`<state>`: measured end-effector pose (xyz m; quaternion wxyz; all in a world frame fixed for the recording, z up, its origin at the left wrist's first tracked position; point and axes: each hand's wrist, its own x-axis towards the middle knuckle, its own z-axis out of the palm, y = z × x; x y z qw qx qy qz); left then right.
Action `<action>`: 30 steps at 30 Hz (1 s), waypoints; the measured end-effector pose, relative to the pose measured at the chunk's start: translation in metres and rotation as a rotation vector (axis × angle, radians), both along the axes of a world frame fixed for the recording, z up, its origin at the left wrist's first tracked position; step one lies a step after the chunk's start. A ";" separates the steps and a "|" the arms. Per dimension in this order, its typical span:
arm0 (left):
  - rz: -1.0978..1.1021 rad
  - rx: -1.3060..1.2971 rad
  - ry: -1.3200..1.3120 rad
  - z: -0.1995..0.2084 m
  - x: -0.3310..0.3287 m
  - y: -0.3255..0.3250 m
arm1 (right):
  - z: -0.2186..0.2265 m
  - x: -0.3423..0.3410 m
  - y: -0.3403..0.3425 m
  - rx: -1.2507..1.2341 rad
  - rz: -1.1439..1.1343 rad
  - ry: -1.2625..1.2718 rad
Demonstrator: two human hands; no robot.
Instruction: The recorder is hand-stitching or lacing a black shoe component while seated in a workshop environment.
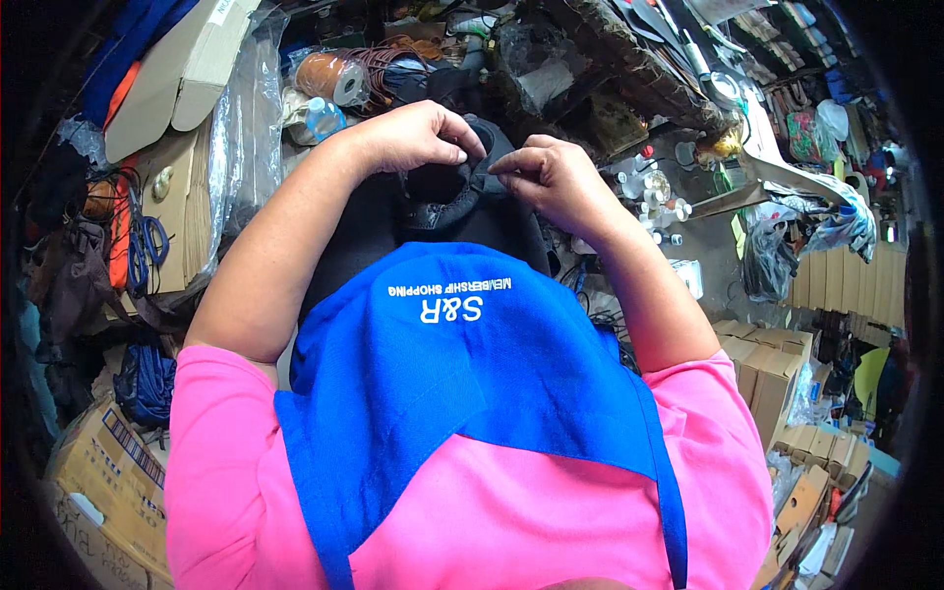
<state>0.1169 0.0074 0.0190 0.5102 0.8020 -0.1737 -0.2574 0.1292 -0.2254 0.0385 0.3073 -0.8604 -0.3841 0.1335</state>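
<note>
The left hand (425, 137) and right hand (558, 180) stand apart, what seems a black shoe (444, 215) between these 2. The right pinches its edge; the left's grip I cannot tell. If the pinch loosens, the shoe could twist away.

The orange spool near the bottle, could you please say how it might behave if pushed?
The orange spool would probably roll, given its rounded body; the brown cords beside it might snag it.

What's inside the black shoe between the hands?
A dark hollow shows inside the black shoe; the left hand covers part of the opening, and the bottom can't be seen.
</note>
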 end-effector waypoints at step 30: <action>-0.088 -0.013 -0.173 -0.012 0.006 -0.005 | -0.040 0.047 -0.015 0.123 0.108 0.819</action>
